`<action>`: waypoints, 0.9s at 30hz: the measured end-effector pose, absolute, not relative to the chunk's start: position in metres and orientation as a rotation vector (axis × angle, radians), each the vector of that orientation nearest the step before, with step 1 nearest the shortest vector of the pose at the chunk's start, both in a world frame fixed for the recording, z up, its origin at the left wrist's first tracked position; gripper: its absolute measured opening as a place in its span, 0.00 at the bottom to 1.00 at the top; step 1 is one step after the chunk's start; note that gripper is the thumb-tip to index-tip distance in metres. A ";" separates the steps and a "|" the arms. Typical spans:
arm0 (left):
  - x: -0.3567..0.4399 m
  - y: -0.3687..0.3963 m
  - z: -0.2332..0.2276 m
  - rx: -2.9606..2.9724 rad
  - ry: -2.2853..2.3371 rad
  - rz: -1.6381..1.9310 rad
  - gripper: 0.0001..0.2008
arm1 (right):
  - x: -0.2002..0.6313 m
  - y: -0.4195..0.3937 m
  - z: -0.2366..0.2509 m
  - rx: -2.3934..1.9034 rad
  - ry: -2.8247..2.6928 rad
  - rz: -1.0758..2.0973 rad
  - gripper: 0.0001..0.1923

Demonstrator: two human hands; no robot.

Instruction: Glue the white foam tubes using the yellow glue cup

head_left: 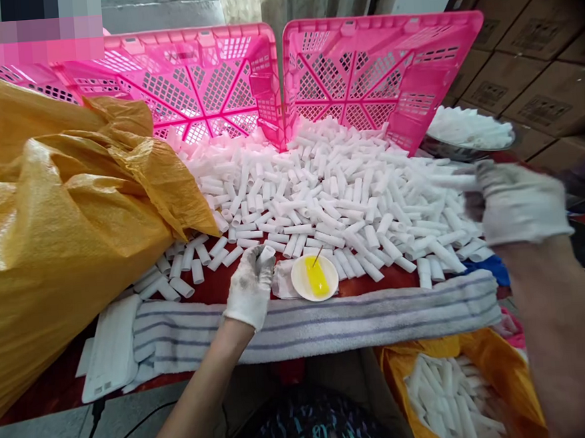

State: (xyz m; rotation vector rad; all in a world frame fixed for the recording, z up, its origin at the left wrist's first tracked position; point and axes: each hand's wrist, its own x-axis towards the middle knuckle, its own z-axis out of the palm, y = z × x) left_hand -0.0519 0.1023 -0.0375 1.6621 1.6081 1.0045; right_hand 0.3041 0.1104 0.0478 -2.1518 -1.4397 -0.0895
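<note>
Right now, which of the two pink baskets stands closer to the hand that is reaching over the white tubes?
The pink basket on the right. The right hand reaches just below its corner; the other basket stands far off.

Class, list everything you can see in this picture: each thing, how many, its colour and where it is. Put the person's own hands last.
tubes: a big heap, white, mid-table
baskets: two clear, part of a third at far left, pink, tipped up behind the heap
sack: one, yellow, left
dish: one, white with yellow liquid, beside the left hand
towel: one, white with grey stripes, front edge
bag: one, orange, holding tubes, lower right
bowl: one, of white tubes, far right
boxes: several, brown, top right
left hand: gloved, white, holds a tube
right hand: gloved, white, grips tubes
</note>
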 end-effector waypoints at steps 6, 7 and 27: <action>-0.060 0.094 -0.059 1.802 1.641 0.926 0.16 | 0.199 0.061 -0.036 -1.489 -1.070 1.456 0.32; -0.061 0.094 -0.061 1.828 1.648 0.910 0.16 | 0.189 0.060 -0.049 -1.515 -1.045 1.421 0.32; -0.055 0.089 -0.073 1.419 1.402 0.957 0.19 | 0.194 0.059 -0.092 -1.444 -1.577 0.926 0.20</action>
